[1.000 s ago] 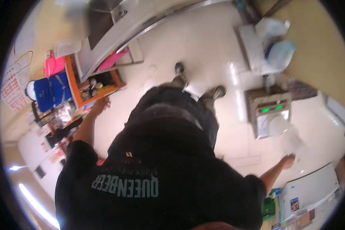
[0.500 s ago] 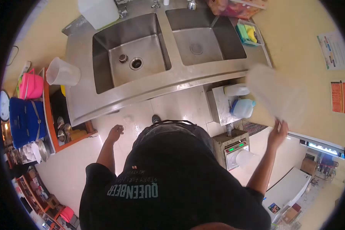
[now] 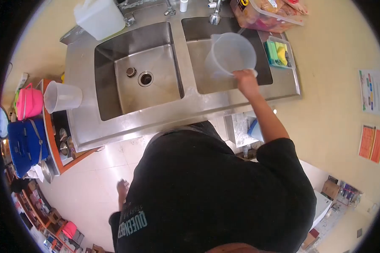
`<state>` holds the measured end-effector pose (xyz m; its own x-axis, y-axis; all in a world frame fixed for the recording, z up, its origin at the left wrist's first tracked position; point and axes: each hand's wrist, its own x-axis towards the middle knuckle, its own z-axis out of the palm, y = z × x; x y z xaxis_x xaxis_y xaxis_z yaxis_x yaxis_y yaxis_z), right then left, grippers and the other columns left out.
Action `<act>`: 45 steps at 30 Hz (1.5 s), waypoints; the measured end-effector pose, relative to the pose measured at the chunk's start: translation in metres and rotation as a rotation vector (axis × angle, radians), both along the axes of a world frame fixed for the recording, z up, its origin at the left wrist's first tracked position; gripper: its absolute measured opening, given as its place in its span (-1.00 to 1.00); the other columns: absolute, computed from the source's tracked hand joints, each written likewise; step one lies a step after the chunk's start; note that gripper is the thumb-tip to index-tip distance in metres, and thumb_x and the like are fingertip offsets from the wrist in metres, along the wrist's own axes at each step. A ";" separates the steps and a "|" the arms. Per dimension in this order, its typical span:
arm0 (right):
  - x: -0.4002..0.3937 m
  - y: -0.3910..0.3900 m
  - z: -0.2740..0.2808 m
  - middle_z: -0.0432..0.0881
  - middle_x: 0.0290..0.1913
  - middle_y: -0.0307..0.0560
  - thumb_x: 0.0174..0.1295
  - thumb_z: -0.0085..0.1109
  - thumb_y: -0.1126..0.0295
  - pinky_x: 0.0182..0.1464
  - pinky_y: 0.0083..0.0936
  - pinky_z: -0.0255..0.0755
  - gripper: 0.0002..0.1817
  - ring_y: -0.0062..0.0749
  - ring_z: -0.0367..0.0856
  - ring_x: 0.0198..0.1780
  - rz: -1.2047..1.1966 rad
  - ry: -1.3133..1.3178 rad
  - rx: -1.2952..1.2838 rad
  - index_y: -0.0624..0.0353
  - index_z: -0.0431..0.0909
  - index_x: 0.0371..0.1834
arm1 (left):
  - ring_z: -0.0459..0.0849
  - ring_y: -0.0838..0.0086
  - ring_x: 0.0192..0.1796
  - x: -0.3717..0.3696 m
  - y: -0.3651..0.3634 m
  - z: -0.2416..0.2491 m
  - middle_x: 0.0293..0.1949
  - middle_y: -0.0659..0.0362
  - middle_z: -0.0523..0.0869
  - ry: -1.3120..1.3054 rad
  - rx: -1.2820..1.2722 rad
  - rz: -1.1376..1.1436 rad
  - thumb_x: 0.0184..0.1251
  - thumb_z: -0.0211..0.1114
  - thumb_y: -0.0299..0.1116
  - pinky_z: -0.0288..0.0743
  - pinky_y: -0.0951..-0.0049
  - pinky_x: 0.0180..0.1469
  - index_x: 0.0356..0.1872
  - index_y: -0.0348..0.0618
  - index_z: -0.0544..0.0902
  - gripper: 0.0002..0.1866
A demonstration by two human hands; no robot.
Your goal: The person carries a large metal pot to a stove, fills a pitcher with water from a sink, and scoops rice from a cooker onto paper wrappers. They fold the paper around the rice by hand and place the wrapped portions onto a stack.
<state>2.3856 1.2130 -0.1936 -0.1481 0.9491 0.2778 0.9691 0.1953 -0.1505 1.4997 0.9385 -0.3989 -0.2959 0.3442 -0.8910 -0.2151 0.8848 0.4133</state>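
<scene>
A translucent plastic measuring jug [image 3: 234,55] hangs over the right sink basin [image 3: 207,86], its round mouth towards me. My right hand [image 3: 246,82] is closed on the jug's handle, near the front rim of the basin. Above the jug, a metal faucet [image 3: 215,17] stands at the back of the sink. My left hand [image 3: 123,185] hangs low at my side, away from the counter; its fingers look loosely apart, with nothing visible in them.
The left basin [image 3: 120,95] holds a drain strainer [image 3: 131,72]. A second jug [image 3: 63,97] stands on the counter's left end, a white jerrycan [image 3: 100,20] behind. At right are a sponge tray [image 3: 280,52] and a plastic tub [image 3: 266,17] of food.
My right hand has carried the jug from beside the wall, up and leftward, over the right basin. I am closer to the sink, and my left hand has dropped lower.
</scene>
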 end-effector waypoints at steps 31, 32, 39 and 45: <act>0.126 0.137 -0.245 0.64 0.24 0.17 0.37 0.25 0.09 0.36 -0.20 0.43 -0.47 -0.04 0.62 0.27 0.037 0.452 -0.869 0.23 0.56 0.26 | 0.70 0.20 -0.12 0.681 0.388 0.189 -0.26 0.09 0.66 0.164 1.182 -2.344 0.17 0.24 -0.43 0.53 0.20 0.01 -0.27 -0.13 0.60 -0.88; 0.116 0.139 -0.277 0.62 0.27 0.17 0.35 0.26 0.08 0.40 -0.16 0.38 -0.44 -0.04 0.58 0.31 0.054 0.377 -0.853 0.23 0.54 0.28 | 0.70 0.20 -0.12 0.681 0.389 0.187 -0.26 0.09 0.66 0.133 1.179 -2.330 0.17 0.24 -0.43 0.53 0.20 0.01 -0.27 -0.13 0.59 -0.89; 0.077 0.190 -0.312 0.55 0.38 0.11 0.35 0.10 -0.23 0.55 -0.01 0.09 -0.20 -0.05 0.44 0.46 -0.062 -0.021 -1.182 0.21 0.47 0.42 | 0.70 0.26 -0.09 0.678 0.398 0.191 -0.22 0.13 0.68 0.094 1.086 -2.289 0.21 0.25 -0.38 0.57 0.24 0.02 -0.27 -0.14 0.63 -0.88; 0.080 0.184 -0.311 0.49 0.44 0.10 0.37 -0.02 -0.35 0.56 -0.01 0.02 -0.13 -0.11 0.40 0.49 -0.046 -0.053 -1.175 0.19 0.44 0.46 | 0.71 0.29 -0.06 0.682 0.405 0.185 -0.20 0.15 0.70 0.097 1.031 -2.322 0.23 0.24 -0.37 0.56 0.28 0.06 -0.24 -0.12 0.65 -0.87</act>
<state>2.4653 1.3970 -0.5047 -0.0923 0.6232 -0.7766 0.9822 -0.0713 -0.1740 2.1815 1.3433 -0.2135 0.9260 0.1207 -0.3576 0.3228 -0.7445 0.5844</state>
